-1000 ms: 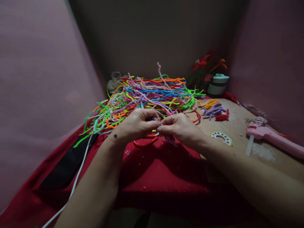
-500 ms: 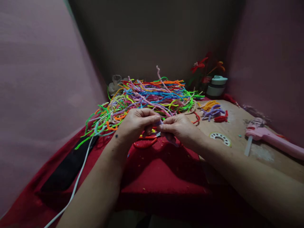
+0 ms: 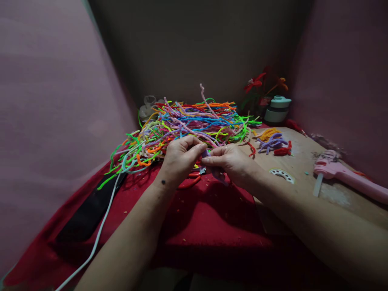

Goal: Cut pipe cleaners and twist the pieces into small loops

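Note:
My left hand [image 3: 179, 158] and my right hand [image 3: 230, 161] meet fingertip to fingertip over a red cloth [image 3: 209, 214]. Between them they pinch a short lilac pipe cleaner piece [image 3: 206, 154], most of it hidden by the fingers; a lilac end hangs under my right hand. Just behind the hands lies a big heap of pipe cleaners [image 3: 188, 123] in many colours. Red-handled scissors [image 3: 189, 182] lie on the cloth below my left hand, partly hidden.
A pink glue gun [image 3: 345, 176] lies at the right. A white ring-shaped disc [image 3: 281, 173] and a small pile of cut orange, lilac and red pieces [image 3: 273, 141] sit on the brown board. A pot with pipe-cleaner flowers [image 3: 277, 109] stands at the back. A white cable [image 3: 100, 230] runs along the left.
Both hands have shifted slightly away from me, toward the heap, still working the lilac piece between the fingertips. The view moved a little.

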Available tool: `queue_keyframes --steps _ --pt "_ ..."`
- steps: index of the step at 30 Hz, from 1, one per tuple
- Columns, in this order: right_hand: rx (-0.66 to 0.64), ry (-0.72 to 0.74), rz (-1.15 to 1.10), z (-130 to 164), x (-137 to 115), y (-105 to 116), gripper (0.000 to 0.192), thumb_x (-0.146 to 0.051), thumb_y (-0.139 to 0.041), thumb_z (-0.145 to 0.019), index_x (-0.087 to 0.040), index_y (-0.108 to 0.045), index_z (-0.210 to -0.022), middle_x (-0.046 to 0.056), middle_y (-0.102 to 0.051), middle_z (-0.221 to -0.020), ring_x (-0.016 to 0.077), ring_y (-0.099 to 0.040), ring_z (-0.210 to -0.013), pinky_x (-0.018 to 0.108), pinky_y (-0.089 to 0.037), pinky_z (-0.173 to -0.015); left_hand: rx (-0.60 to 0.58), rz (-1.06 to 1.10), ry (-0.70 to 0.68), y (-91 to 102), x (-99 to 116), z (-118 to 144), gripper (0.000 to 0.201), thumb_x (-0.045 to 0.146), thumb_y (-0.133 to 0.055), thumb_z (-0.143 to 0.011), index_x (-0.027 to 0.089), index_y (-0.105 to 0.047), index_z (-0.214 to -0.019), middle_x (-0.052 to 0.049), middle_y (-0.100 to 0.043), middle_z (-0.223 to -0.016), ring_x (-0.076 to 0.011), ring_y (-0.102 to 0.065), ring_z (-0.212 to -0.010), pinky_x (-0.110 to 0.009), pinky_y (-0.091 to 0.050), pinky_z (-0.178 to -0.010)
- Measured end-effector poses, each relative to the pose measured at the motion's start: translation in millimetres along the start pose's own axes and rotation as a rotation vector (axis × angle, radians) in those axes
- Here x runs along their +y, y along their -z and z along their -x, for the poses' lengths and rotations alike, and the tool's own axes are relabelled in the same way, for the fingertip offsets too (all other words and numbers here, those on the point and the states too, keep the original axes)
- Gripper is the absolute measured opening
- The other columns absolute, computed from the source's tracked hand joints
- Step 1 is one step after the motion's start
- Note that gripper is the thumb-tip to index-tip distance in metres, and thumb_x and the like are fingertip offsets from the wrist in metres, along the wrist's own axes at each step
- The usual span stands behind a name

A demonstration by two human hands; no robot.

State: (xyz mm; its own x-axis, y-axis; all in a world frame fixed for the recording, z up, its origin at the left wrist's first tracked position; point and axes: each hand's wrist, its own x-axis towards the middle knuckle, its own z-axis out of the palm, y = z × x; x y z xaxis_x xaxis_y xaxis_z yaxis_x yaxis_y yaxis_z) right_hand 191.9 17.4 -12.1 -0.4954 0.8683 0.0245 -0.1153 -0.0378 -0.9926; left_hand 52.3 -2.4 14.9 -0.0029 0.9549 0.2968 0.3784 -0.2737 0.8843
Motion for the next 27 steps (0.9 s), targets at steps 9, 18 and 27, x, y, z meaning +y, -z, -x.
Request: queue_keyframes --steps 9,18,27 --pt "0.218 0.043 0.026 -2 -3 1 0.026 -0.020 -0.060 -0.076 -0.014 -0.054 -0.051 -0.004 -0.043 -0.035 0.0047 -0.034 -0.030 0.019 -0.022 -0.031 -0.306 -0.292 -0.101 15.6 -4 -4 0.023 0.034 -0.059 -0.076 0.015 -0.053 -0.065 0.002 -0.051 -0.060 -0.0080 -0.043 -0.053 -0.021 -0.033 -0.051" --pt "0.313 0.073 0.087 -5 0 3 0.031 -0.025 -0.056 -0.080 -0.014 -0.053 -0.051 -0.004 -0.045 -0.037 0.0040 -0.033 -0.030 0.019 -0.021 -0.033 0.089 -0.946 -0.334 -11.0 -12 6 0.017 0.027 -0.043 -0.086 0.015 -0.055 -0.083 -0.006 -0.061 -0.073 -0.0183 -0.056 -0.065 -0.028 -0.038 -0.059" --pt "0.153 0.026 0.070 0 -3 0 0.025 -0.021 -0.061 -0.074 -0.013 -0.053 -0.051 -0.004 -0.045 -0.037 0.0038 -0.033 -0.031 0.019 -0.022 -0.033 0.002 0.045 -0.005 8.9 -7 -4 0.019 0.030 -0.060 -0.075 0.014 -0.066 -0.083 0.001 -0.056 -0.063 -0.0076 -0.044 -0.051 -0.019 -0.035 -0.048"
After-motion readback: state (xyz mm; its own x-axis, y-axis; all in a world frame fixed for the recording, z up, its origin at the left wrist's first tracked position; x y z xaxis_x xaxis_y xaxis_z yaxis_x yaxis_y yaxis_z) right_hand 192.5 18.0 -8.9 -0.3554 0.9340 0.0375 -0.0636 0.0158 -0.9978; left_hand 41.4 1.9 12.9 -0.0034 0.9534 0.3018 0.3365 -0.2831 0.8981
